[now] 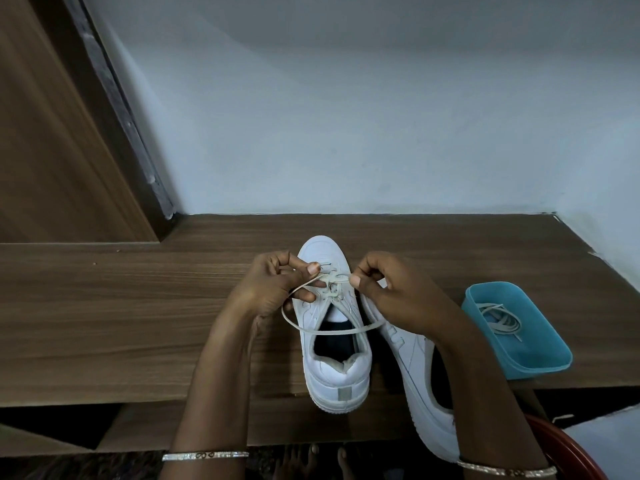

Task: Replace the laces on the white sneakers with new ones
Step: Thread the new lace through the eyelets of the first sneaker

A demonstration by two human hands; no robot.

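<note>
Container: one blue tray [540,370], holding one coiled lace [502,322].
Sneakers: two, white, on wooden table [138,306]; centre sneaker [337,374], right sneaker [412,358].
Left hand [277,285]: pinches threaded lace [332,331].
Right hand [391,289]: pinches same lace.

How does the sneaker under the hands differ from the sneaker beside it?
The middle sneaker stands upright on its sole; the right sneaker lies tilted on its side, partly hidden by the arm. The middle sneaker has a lace in its front eyelets, pinched by the left hand and right hand; the right sneaker shows none. Both are white.
</note>
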